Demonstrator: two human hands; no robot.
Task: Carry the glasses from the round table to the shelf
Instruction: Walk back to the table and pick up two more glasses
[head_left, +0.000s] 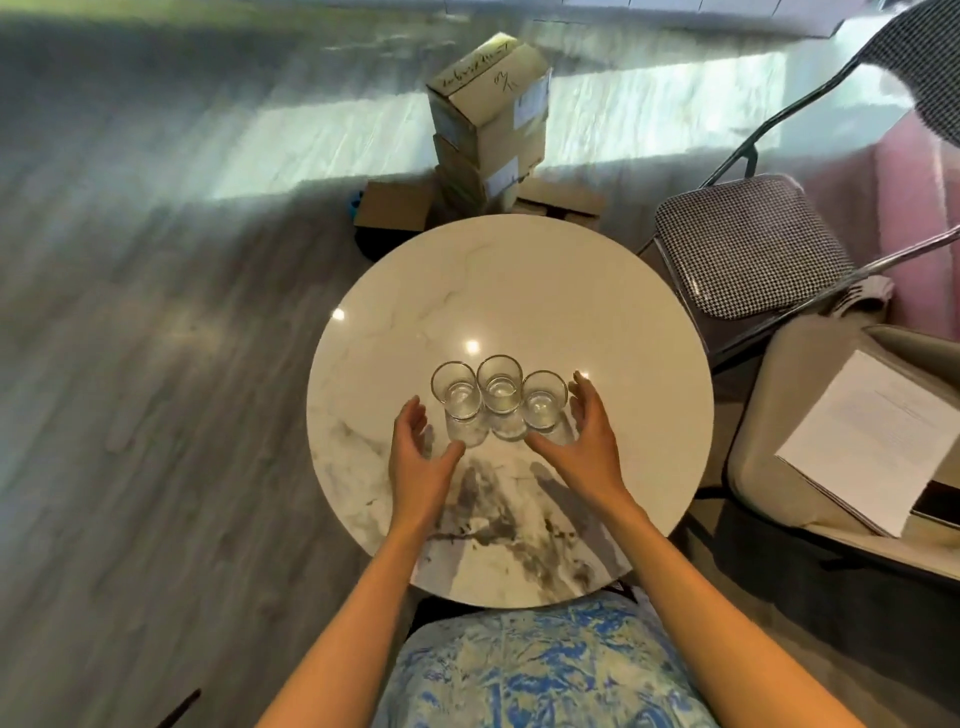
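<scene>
Three clear glasses stand side by side, touching, on the round white marble table (519, 291): the left glass (458, 396), the middle glass (500, 387) and the right glass (543, 404). My left hand (421, 449) is open just left of and in front of the left glass, fingers spread, a small gap from it. My right hand (589, 434) is open to the right of the right glass, its fingers curved beside the rim. Neither hand holds anything. No shelf is in view.
A stack of cardboard boxes (491, 119) stands on the floor beyond the table. A houndstooth folding chair (748, 244) is at the right. Nearer on the right, a beige seat (779, 426) carries papers (872, 441). Grey wood floor spreads to the left.
</scene>
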